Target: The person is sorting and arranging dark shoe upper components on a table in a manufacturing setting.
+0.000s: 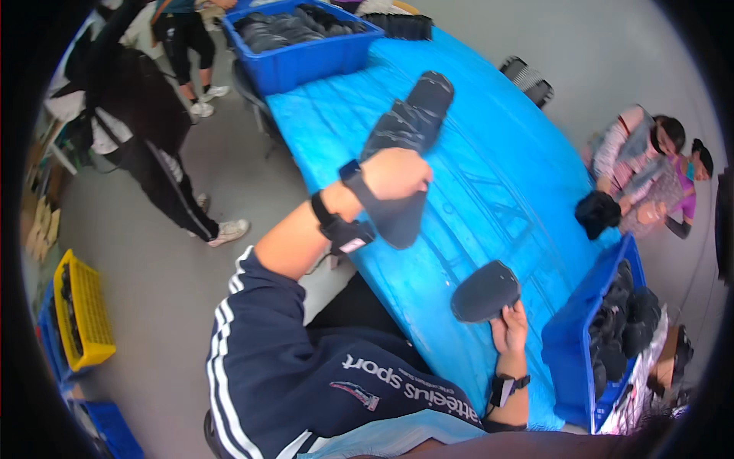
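My left hand (397, 174) is closed over a dark grey slipper-shaped piece (404, 222), whose broad end sticks out below the wrist. Just beyond the knuckles, more black slipper-like pieces (413, 118) lie overlapped on the blue-covered table (489, 191). My left fingertips are mostly hidden. Nearer the table's front, my right hand (511, 327) grips a dark rounded pad (486, 292) by its lower edge, thumb and fingers around it. The pad is held tilted with its flat face showing. A strapped device is on each of my wrists.
A blue crate (313, 67) of dark pieces stands at the table's far end. Another blue crate (562, 329) of dark pieces is beside my right arm. A yellow basket (93, 310) is at the left. People stand at left and sit at right; one seated person (631, 153) handles a black piece.
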